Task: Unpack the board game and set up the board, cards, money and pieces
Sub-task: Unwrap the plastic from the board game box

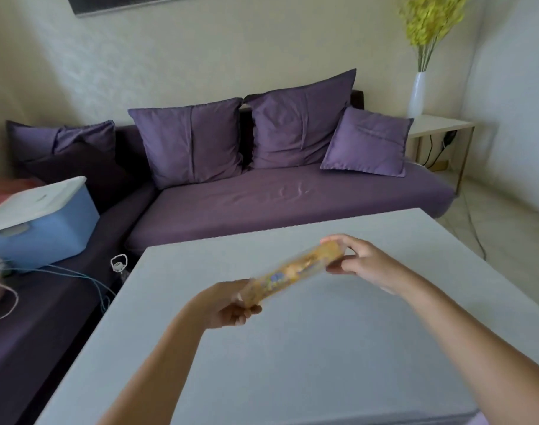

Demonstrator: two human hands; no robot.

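Two-ended grip on game box (292,273) above table (292,378), by curled left hand (228,306) and right hand (360,260), presumably steadying for set-down

Blurred yellow game box (292,273), tilted, over middle of bench (292,369); gripped at near-left end by left hand (228,308), at far-right end by right hand (363,260).

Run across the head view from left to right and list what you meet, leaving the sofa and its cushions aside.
Light blue plastic storage box with white lid → left hand → blurred yellow-orange flat game box → right hand → tall white vase of yellow-green flowers.
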